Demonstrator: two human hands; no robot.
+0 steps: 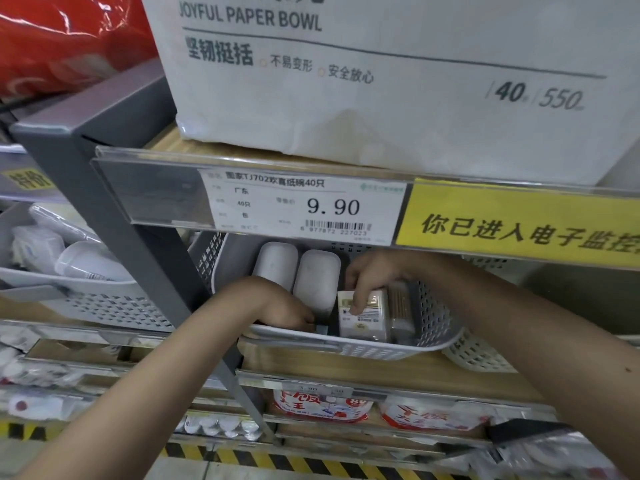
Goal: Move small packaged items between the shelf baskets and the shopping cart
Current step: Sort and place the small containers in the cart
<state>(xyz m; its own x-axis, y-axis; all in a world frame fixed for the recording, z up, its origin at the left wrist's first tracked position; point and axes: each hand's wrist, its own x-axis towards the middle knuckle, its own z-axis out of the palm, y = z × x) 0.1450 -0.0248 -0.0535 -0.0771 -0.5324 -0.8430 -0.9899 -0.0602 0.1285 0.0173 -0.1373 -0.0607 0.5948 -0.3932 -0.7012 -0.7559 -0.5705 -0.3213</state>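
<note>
A pale perforated plastic basket (398, 351) sits on the wooden shelf. The left hand (277, 306) dips inside its front wall, fingers hidden, so their hold cannot be told. Two smooth, rounded white packs (315, 278) stand just right of it. Further right, the right hand (370, 275) curls its fingers (356, 303) over a small glossy white-and-gold box (367, 317) standing inside the basket.

Grey shelving (114, 209), hazard-striped floor (311, 462)
</note>
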